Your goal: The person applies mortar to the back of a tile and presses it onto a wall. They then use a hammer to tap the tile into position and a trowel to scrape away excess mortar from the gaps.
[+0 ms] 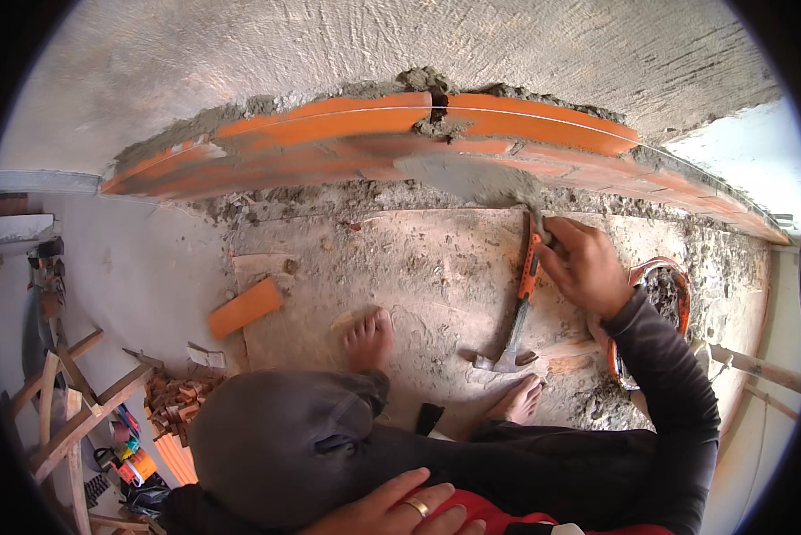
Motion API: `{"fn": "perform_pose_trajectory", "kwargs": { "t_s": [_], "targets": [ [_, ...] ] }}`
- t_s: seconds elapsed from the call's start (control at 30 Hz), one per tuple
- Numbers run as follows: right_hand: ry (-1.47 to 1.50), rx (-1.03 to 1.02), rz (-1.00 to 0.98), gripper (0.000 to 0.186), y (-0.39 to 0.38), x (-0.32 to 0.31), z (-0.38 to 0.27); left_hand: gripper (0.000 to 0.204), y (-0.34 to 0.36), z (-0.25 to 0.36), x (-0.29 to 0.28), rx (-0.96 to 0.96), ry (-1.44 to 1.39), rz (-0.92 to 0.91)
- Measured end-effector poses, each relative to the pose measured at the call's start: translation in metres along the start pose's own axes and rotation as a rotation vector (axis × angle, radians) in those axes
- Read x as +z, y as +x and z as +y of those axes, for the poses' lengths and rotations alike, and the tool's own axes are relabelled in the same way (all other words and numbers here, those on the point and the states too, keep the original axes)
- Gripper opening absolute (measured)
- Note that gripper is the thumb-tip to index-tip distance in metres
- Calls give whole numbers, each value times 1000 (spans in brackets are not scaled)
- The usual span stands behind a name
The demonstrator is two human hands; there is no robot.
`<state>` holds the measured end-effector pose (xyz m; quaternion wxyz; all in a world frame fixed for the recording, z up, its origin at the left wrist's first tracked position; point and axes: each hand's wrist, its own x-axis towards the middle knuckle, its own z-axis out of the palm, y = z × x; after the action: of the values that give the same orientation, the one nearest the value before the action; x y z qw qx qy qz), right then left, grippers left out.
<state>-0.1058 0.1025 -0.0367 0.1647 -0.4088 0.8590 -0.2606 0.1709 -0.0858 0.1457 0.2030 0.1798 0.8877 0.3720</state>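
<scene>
My right hand (583, 263) grips a mortar-coated trowel (467, 178), its blurred blade reaching left along the low wall of orange bricks (329, 120). A taut string (543, 109) runs along the top course, where mortar (432, 125) fills a dark gap between two bricks. Below my right hand a hammer (521, 316) with an orange and black handle lies on the floor, head toward me. My left hand (405, 508) rests at the bottom on my dark and red clothing, fingers spread and holding nothing visible.
A loose brick (244, 306) lies left of my bare feet (367, 343). A bucket of mortar (626, 366) stands right, by wooden poles (766, 366). At left are a brick rubble pile (173, 397), timber pieces (84, 419) and small tools. The rough plastered surface (374, 45) rises behind the bricks.
</scene>
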Motion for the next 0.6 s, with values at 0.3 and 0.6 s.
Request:
{"fn": "perform_pose_trajectory", "kwargs": {
  "t_s": [0.3, 0.6],
  "targets": [
    [-29, 76, 124, 26, 4, 12, 33, 54, -21, 19, 19, -311, 17, -3],
    [-90, -58, 169, 21, 3, 2, 22, 55, -26, 29, 30, -392, 17, 27]
  ]
}}
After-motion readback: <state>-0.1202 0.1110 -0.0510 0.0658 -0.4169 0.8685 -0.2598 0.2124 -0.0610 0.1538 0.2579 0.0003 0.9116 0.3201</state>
